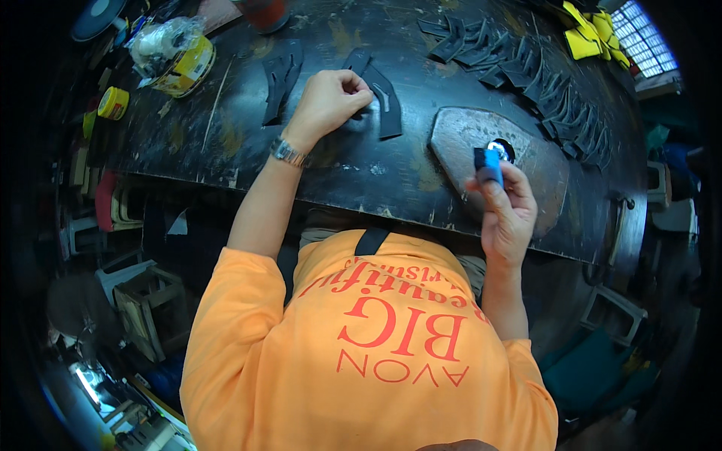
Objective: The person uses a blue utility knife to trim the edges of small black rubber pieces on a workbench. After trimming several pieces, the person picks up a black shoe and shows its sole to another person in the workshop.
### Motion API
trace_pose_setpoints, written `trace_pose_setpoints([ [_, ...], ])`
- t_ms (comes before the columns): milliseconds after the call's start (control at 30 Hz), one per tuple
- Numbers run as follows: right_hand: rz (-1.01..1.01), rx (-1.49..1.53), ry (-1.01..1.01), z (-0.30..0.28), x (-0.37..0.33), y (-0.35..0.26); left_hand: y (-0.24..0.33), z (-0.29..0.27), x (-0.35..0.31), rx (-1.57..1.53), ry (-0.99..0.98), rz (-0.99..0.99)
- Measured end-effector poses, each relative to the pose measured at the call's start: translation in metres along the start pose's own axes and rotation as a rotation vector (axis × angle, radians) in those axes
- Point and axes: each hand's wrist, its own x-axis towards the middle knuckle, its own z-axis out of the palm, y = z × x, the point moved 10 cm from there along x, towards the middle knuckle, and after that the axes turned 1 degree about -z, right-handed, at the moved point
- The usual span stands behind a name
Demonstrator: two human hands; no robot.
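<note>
My left hand [331, 104], a watch on its wrist, is closed with thumb and fingertips together over a bent black piece [389, 113] of flat material. Whatever is between those fingertips is too small or hidden to make out. Left of it lie more black cut pieces [281, 79], overlapping. My right hand [509, 207] grips a small blue-and-black block-shaped object [489, 165] between thumb and fingers, above a worn, angular slab [460, 131]. Just behind that object shows a shiny round metal thing [502, 149], partly covered; I cannot tell whether they are joined.
A long overlapping row of black cut pieces [538, 83] curves along the table's [331, 177] right side. Yellow pieces [594, 34] lie at the far right corner. At the far left are a yellow tub [188, 68] with clear plastic on top and a small yellow tin [113, 103].
</note>
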Motion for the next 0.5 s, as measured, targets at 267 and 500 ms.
trace_pose_setpoints([
  [267, 0.194, -0.069, -0.116, 0.029, -0.003, 0.027, 0.042, 0.027, -0.017, 0.094, 0.048, 0.215],
  [500, 0.079, -0.275, 0.002, 0.001, -0.001, 0.0, 0.047, 0.039, -0.003, 0.501, 0.024, 0.178],
])
